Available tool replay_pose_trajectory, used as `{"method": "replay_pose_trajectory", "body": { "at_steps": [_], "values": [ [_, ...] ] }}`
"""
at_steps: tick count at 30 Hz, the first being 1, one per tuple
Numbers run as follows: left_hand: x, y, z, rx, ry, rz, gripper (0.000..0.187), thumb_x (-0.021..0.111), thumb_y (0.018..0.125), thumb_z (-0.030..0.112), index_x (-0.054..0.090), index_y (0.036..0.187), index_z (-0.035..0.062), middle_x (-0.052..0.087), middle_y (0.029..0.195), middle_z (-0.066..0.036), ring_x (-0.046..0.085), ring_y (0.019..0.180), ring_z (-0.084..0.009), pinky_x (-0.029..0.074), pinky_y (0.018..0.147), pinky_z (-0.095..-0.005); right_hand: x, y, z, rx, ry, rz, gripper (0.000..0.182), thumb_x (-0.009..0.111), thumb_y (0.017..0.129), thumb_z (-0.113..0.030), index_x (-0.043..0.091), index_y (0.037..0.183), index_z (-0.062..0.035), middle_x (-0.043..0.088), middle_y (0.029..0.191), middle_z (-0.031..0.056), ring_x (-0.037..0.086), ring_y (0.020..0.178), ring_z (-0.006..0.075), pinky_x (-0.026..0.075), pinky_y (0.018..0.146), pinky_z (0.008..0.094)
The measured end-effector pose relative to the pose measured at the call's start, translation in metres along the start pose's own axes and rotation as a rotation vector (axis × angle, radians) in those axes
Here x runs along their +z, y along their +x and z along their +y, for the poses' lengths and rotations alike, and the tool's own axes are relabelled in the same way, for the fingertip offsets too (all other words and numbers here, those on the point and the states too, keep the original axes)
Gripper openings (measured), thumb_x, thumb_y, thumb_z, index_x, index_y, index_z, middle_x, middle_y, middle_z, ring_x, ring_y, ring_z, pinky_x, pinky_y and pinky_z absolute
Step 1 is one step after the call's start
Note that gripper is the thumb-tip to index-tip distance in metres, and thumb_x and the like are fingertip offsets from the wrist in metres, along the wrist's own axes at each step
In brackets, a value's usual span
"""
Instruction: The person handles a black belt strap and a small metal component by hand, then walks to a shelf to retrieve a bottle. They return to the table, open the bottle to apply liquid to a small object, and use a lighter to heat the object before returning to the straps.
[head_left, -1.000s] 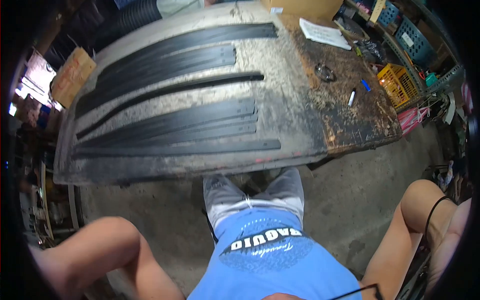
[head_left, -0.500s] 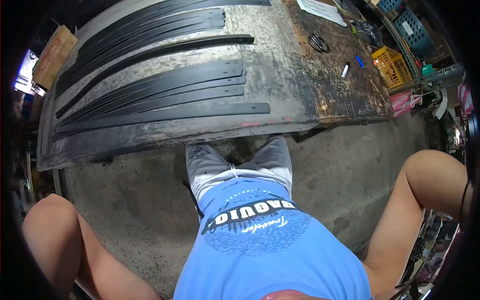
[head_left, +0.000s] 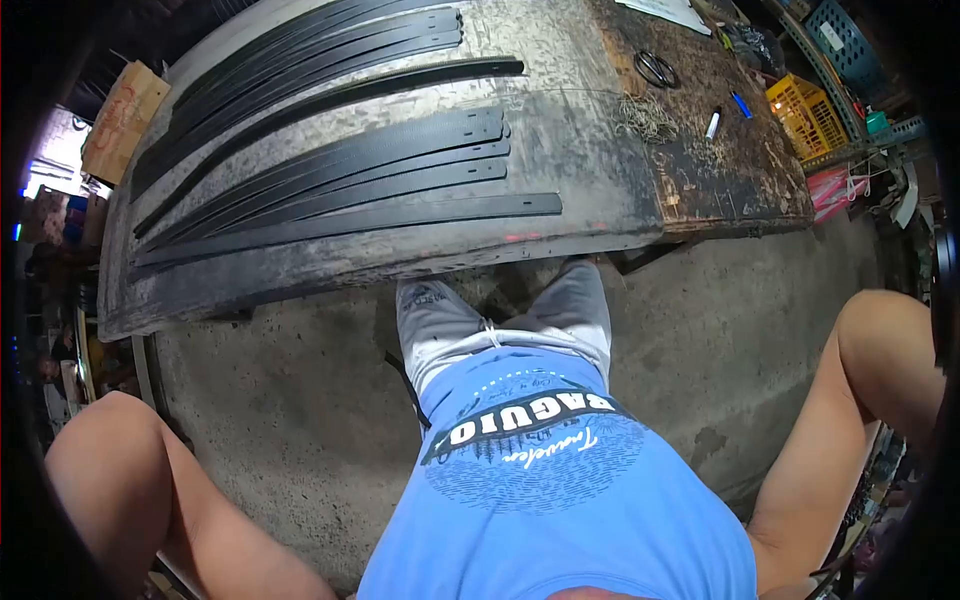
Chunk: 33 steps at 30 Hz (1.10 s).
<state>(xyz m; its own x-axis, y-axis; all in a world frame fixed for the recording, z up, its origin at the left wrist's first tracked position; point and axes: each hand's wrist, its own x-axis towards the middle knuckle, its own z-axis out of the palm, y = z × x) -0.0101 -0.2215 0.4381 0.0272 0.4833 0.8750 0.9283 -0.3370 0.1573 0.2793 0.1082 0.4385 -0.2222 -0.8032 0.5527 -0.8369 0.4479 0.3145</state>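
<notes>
Several black strips (head_left: 400, 143) lie flat on the table (head_left: 570, 130) in separate groups, apparently to keep lots distinct. Neither hand is visible; whether either grasps anything cannot be told.

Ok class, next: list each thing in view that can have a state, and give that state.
Near black strips: flat, fanned, overlapping.
Lone black strip: bowed, lying between the strip groups.
Far black strips: fanned, overlapping.
String: loose, tangled.
White marker: lying on its side.
Blue marker: lying down; cap unclear.
Paper: flat, cut off by the frame.
</notes>
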Motion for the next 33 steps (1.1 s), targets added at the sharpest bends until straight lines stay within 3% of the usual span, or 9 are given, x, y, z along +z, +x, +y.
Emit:
{"method": "replay_pose_trajectory", "body": {
  "at_steps": [8, 11, 12, 15, 18, 21, 24, 26, 33],
  "values": [
    [0.004, -0.015, -0.035, 0.032, -0.008, 0.059, 0.034, 0.059, 0.095, 0.023, 0.059, 0.121, 0.0010, 0.062, 0.118, -0.016, 0.061, 0.105, -0.0284, 0.049, 0.092, -0.0390, -0.034, -0.097, -0.002, 0.559, -0.271, 0.359, 0.045, 0.036, 0.103, -0.046, 0.056, 0.112, -0.0062, 0.061, 0.106, 0.0135, 0.059, 0.101, 0.0274, 0.051, 0.089, 0.0394],
    [0.069, -0.096, -0.076, -0.279, 0.039, 0.063, 0.036, 0.058, 0.095, 0.024, 0.058, 0.123, 0.0000, 0.062, 0.120, -0.017, 0.061, 0.106, -0.0296, 0.049, 0.093, -0.0400, -0.008, -0.172, -0.045, 0.937, -0.396, 0.723, 0.037, 0.046, 0.101, -0.033, 0.058, 0.114, -0.0004, 0.063, 0.108, 0.0163, 0.061, 0.102, 0.0300, 0.052, 0.092, 0.0441],
    [0.114, -0.138, -0.091, -0.490, 0.065, -0.004, 0.037, 0.058, 0.095, 0.024, 0.058, 0.124, -0.0003, 0.062, 0.121, -0.018, 0.061, 0.106, -0.0300, 0.049, 0.093, -0.0403, -0.012, -0.208, -0.065, 0.948, -0.160, 0.939, 0.035, 0.053, 0.100, -0.021, 0.059, 0.115, 0.0104, 0.066, 0.104, 0.0203, 0.064, 0.095, 0.0313, 0.053, 0.090, 0.0419],
    [0.220, -0.253, -0.103, -0.739, 0.143, -0.439, 0.064, 0.071, 0.086, 0.028, 0.047, 0.138, -0.0007, 0.046, 0.142, -0.023, 0.044, 0.134, -0.0362, 0.036, 0.110, -0.0429, 0.026, -0.246, -0.101, 1.265, -0.394, 0.990, 0.025, 0.061, 0.094, -0.003, 0.057, 0.114, 0.0108, 0.067, 0.094, 0.0196, 0.067, 0.084, 0.0211, 0.057, 0.076, 0.0298],
    [0.266, -0.319, -0.080, -0.604, 0.352, -0.729, 0.075, 0.075, 0.082, 0.023, 0.038, 0.143, -0.0019, 0.039, 0.148, -0.022, 0.036, 0.139, -0.0386, 0.032, 0.112, -0.0465, 0.036, -0.302, -0.130, 1.462, -0.358, 0.997, 0.019, 0.056, 0.096, -0.002, 0.059, 0.111, 0.0104, 0.068, 0.100, 0.0185, 0.066, 0.092, 0.0224, 0.056, 0.084, 0.0339],
    [0.282, -0.312, -0.055, -0.519, 0.233, -0.663, 0.060, 0.076, 0.079, 0.027, 0.054, 0.128, 0.0010, 0.056, 0.128, -0.021, 0.052, 0.122, -0.0353, 0.042, 0.101, -0.0446, 0.091, -0.258, -0.090, 1.790, -0.641, 0.839, 0.018, 0.061, 0.096, -0.008, 0.064, 0.107, 0.0058, 0.069, 0.102, 0.0133, 0.067, 0.090, 0.0184, 0.054, 0.084, 0.0297],
    [0.276, -0.308, -0.035, -0.690, -0.163, -0.774, 0.033, 0.077, 0.078, 0.013, 0.067, 0.109, 0.0053, 0.070, 0.095, -0.015, 0.067, 0.087, -0.0321, 0.053, 0.076, -0.0383, 0.111, -0.296, -0.076, 1.921, -0.473, 0.608, 0.014, 0.066, 0.092, -0.012, 0.071, 0.102, -0.0032, 0.067, 0.088, 0.0013, 0.061, 0.082, 0.0078, 0.048, 0.075, 0.0226],
    [0.273, -0.299, -0.037, -0.602, -0.129, -0.678, 0.026, 0.074, 0.081, 0.009, 0.069, 0.105, 0.0045, 0.067, 0.083, -0.012, 0.065, 0.073, -0.0281, 0.052, 0.065, -0.0354, 0.131, -0.325, -0.066, 1.966, -0.356, 0.479, 0.015, 0.069, 0.087, -0.013, 0.072, 0.098, -0.0023, 0.069, 0.089, 0.0031, 0.063, 0.082, 0.0108, 0.049, 0.076, 0.0255],
    [0.276, -0.287, -0.056, -0.718, -0.052, -0.403, 0.020, 0.070, 0.083, 0.005, 0.068, 0.103, 0.0021, 0.067, 0.090, -0.014, 0.064, 0.077, -0.0273, 0.052, 0.069, -0.0343, 0.198, -0.404, -0.040, 1.896, 0.005, -0.084, 0.017, 0.064, 0.086, -0.014, 0.071, 0.098, -0.0045, 0.067, 0.096, 0.0101, 0.062, 0.093, 0.0264, 0.049, 0.086, 0.0373]
  ]
}}
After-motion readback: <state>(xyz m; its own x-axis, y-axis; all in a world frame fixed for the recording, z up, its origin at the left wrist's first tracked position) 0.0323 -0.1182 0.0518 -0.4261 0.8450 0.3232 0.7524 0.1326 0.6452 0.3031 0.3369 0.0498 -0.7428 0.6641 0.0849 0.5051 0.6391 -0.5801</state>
